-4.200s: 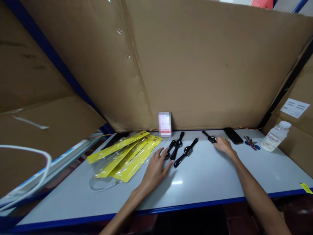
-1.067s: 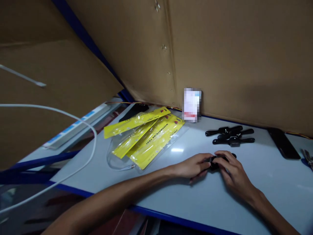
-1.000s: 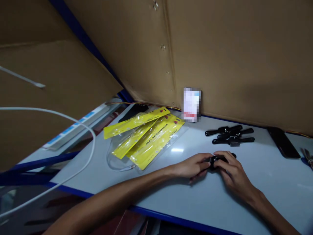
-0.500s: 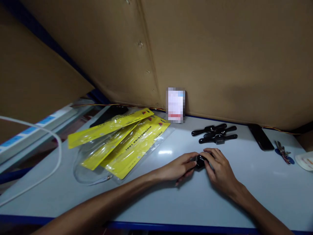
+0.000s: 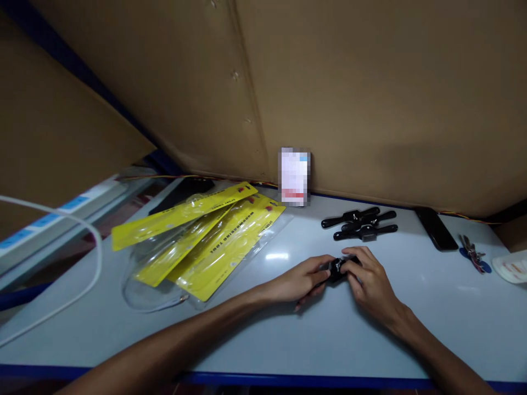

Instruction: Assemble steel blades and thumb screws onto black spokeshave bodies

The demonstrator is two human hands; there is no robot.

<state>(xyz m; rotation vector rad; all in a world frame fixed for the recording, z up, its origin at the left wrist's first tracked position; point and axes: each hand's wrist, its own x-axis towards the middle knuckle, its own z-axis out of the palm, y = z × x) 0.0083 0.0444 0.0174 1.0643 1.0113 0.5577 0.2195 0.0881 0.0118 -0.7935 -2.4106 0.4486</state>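
A black spokeshave (image 5: pixel 338 270) is held between my two hands, just above or on the table. My left hand (image 5: pixel 307 280) is closed round its left end, which the fingers hide. At its right side my right hand (image 5: pixel 368 280) grips it with bent fingers, thumb and fingertips close to the bright metal part in the middle. Several more black spokeshaves (image 5: pixel 364 222) lie in a loose pile beyond my hands.
Yellow printed cards in clear plastic packs (image 5: pixel 222 247) lie overlapped at left. A blurred-out upright card or screen (image 5: pixel 293 176) leans on the brown back wall. To the right are a black phone (image 5: pixel 436 229), keys (image 5: pixel 473 255) and a white container (image 5: pixel 510 267). A white cable (image 5: pixel 99 247) loops at far left.
My right hand's fingers have shifted on the spokeshave, and more of its middle and right handle shows. My left hand keeps its hold. The view has moved slightly.
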